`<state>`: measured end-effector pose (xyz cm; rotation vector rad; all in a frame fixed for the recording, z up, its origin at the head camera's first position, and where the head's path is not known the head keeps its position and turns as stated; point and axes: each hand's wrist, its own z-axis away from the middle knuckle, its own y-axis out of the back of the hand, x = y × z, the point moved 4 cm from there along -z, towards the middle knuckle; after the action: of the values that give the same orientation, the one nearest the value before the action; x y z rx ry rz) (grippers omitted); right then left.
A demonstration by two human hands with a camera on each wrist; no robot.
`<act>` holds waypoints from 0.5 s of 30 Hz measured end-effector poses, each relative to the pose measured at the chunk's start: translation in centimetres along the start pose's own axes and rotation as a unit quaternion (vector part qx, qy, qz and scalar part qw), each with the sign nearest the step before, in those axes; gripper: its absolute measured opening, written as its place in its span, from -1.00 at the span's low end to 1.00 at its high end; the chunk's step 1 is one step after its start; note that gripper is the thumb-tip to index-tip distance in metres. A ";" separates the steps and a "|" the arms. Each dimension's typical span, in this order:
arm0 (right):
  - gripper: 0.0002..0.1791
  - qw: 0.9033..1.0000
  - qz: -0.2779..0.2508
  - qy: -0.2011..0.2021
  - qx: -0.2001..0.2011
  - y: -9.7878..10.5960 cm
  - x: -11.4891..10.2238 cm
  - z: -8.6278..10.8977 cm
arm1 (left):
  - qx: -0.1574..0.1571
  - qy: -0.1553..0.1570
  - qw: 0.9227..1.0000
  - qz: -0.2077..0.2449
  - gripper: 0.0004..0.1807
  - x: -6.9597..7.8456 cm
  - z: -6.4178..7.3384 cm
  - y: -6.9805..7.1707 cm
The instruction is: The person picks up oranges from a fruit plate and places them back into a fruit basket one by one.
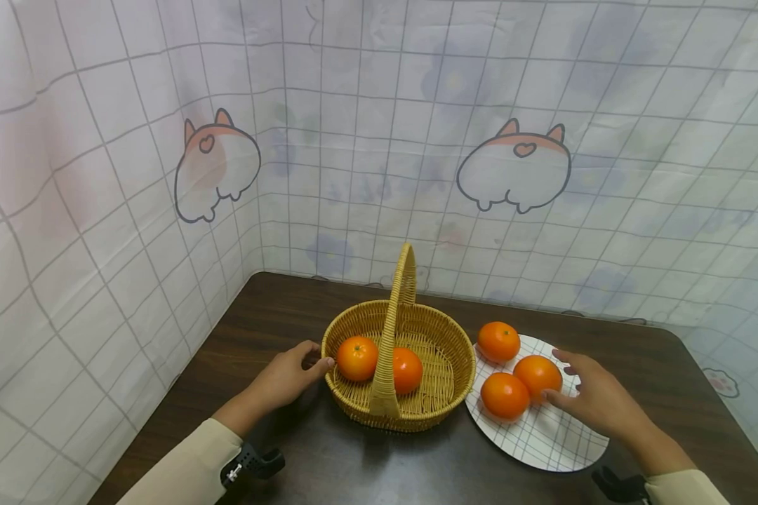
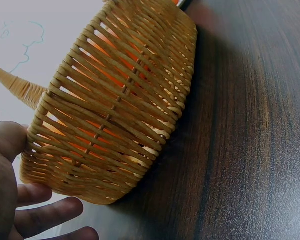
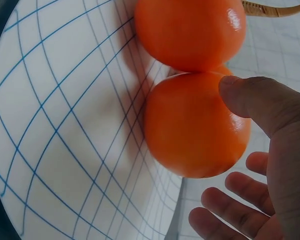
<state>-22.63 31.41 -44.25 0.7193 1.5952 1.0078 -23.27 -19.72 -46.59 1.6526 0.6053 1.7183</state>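
My left hand [image 1: 286, 377] is at the left end of a yellow wicker basket [image 1: 456, 330], pinching its rim between thumb and fingers. The left wrist view shows the thumb [image 2: 10, 139] against the rim of the basket [image 2: 115, 105]. Two oranges [image 1: 356, 358] lie inside, one partly hidden by the tall handle. To the right, three oranges [image 1: 504, 397] sit on a white checked plate [image 1: 559, 442]. Over that plate my right hand [image 1: 600, 396] spreads its fingers around the rightmost orange [image 3: 195, 127]; its thumb overlaps the fruit in the right wrist view, fingers apart from it.
The basket and plate stand side by side on a dark wooden table [image 1: 278, 301]. A checked curtain [image 1: 366, 140] with cartoon prints hangs behind and along the left. The basket's arched handle [image 1: 401, 294] rises high above its rim.
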 end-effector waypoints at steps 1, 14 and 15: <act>-0.02 1.000 -0.001 0.001 0.001 -0.1 0.1 0.0 | 0.000 0.000 1.000 0.000 -0.41 0.0 0.0 0.0; 0.01 1.000 0.012 -0.004 -0.006 -1.1 0.4 -0.4 | 0.001 0.000 1.000 -0.001 -0.42 -0.1 -0.1 0.0; 0.00 1.000 0.012 -0.005 -0.007 -1.2 0.4 -0.5 | 0.000 0.000 1.000 -0.001 -0.41 0.0 0.0 0.0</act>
<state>-23.15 31.13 -45.43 0.7338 1.5738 1.0296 -23.31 -19.74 -46.63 1.6511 0.6083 1.7169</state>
